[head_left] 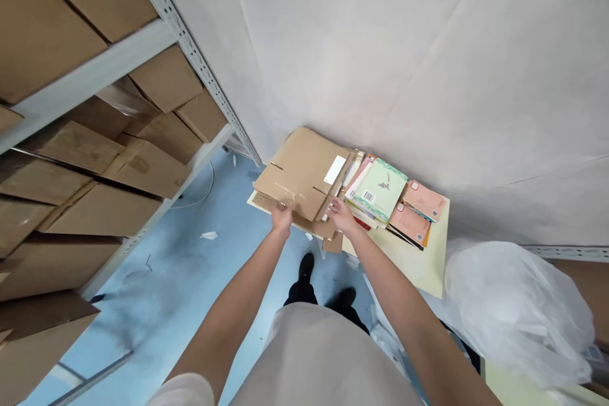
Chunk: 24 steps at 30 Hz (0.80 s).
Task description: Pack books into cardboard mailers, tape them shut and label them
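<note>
Flattened cardboard boxes (pixel 304 168) lie stacked at the left end of a pale yellow table (pixel 431 266). The top sheet carries a white label (pixel 335 169), slots and strips of clear tape. My left hand (pixel 282 218) grips the near edge of the cardboard, its fingertips partly hidden. At the stack's right near corner, my right hand (pixel 341 214) has its fingers closed on the cardboard edge. Just right of that hand sits a pile of notebooks, topped by a green notebook (pixel 378 189), with pink notebooks (pixel 410 223) beside it.
Metal shelving (pixel 190 162) full of brown cardboard boxes (pixel 137 165) stands on the left. A pale wall (pixel 361 44) rises behind the table. A translucent plastic bag (pixel 518 311) bulges at the right. Paper scraps (pixel 208 235) lie on the blue floor (pixel 190 292).
</note>
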Motion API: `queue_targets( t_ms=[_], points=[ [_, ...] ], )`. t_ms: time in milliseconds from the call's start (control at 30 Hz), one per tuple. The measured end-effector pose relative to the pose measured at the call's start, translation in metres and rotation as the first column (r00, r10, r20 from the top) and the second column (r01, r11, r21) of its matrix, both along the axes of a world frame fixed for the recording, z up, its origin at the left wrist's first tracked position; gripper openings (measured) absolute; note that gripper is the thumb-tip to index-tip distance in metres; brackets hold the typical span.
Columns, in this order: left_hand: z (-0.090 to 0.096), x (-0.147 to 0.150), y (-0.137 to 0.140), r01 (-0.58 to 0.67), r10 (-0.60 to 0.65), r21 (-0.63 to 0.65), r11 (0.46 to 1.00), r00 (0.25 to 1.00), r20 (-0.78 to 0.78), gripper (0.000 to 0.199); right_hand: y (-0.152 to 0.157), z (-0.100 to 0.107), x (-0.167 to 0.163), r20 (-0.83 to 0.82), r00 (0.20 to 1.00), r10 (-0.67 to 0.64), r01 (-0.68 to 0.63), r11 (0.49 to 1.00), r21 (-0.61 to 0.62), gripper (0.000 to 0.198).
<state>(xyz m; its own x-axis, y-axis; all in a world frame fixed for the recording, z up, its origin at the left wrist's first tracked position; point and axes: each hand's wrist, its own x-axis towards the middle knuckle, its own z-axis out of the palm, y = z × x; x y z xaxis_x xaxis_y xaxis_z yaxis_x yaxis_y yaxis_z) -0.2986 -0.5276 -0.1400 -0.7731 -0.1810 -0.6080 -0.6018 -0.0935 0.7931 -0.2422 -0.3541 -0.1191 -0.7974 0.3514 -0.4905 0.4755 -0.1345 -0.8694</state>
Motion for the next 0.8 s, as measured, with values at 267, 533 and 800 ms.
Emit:
queue_targets(
  t_ms=[267, 533, 800],
  points=[
    [-0.016, -0.02, 0.002, -0.093, 0.087, 0.044, 0.995, 0.99, 0.113, 0.025, -0.006, -0.015, -0.044, 0.11, 0.98, -0.163, 0.162, 0.987, 0.014, 0.072],
    [0.018, 0.016, -0.044, 0.019, -0.017, 0.289, 0.957, 1.0, -0.01, 0.031, -0.013, 0.008, -0.034, 0.152, 0.969, -0.194, 0.203, 0.978, -0.046, 0.021],
    [0.04, 0.018, -0.128, 0.278, -0.276, 0.312, 0.908, 0.96, -0.051, 0.037, -0.041, 0.027, -0.012, 0.223, 0.97, -0.102, 0.121, 0.99, -0.075, 0.025]
  ],
)
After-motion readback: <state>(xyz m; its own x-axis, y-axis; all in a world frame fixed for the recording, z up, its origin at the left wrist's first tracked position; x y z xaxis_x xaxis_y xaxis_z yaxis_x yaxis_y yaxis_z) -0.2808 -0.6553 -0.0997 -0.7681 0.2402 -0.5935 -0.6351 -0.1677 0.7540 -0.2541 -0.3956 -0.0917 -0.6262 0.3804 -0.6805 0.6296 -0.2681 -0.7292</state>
